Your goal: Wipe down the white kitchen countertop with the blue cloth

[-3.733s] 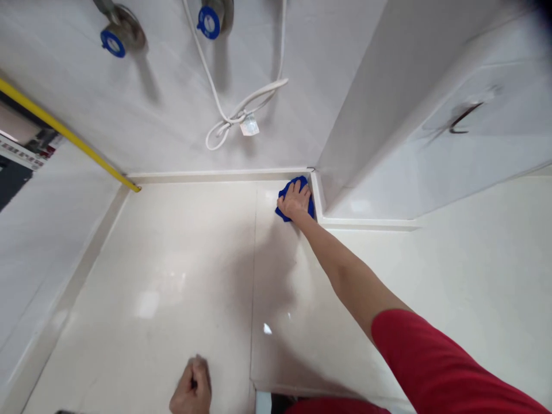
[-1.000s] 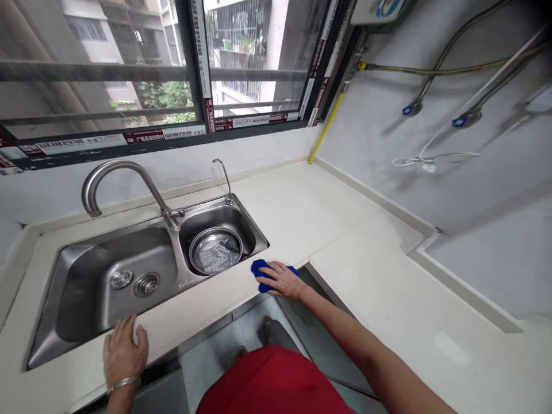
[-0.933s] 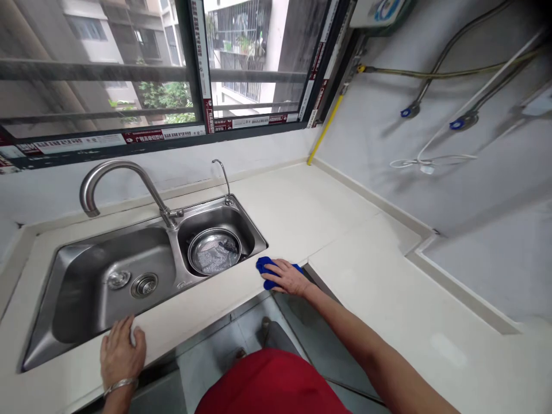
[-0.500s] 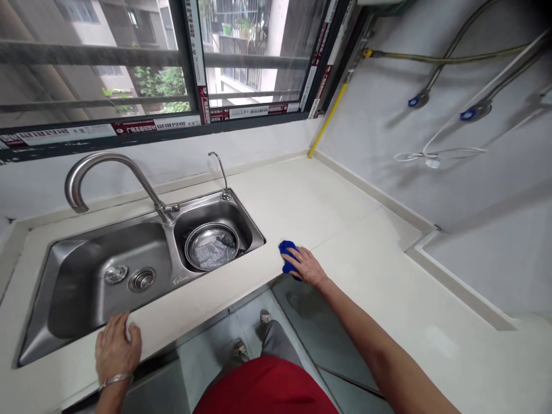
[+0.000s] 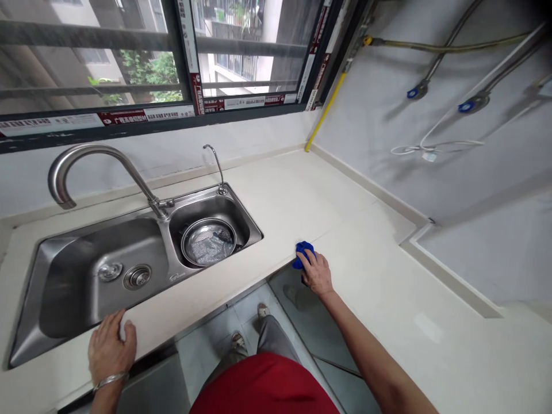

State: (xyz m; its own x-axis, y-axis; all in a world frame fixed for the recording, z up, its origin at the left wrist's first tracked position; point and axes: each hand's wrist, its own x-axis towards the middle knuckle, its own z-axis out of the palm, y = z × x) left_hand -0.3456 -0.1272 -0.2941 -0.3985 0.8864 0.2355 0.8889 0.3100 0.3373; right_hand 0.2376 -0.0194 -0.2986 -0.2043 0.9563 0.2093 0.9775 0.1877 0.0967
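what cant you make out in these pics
Head view:
- blue fabric cloth: mostly covered by the right hand, so its folds don't show
- round steel mesh strainer in the small sink bowl: the dark bit inside is too small to identify
- braided steel hose: cut off by the top edge

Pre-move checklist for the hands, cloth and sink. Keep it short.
1. Blue cloth held under right hand at the counter's front edge: ok.
2. Left hand resting on the edge of the white countertop, apart from the cloth: ok.
3. Steel strainer sitting inside the smaller sink bowl: ok.
4. No water running from the tall faucet: ok.
5. Countertop dry: cannot tell.
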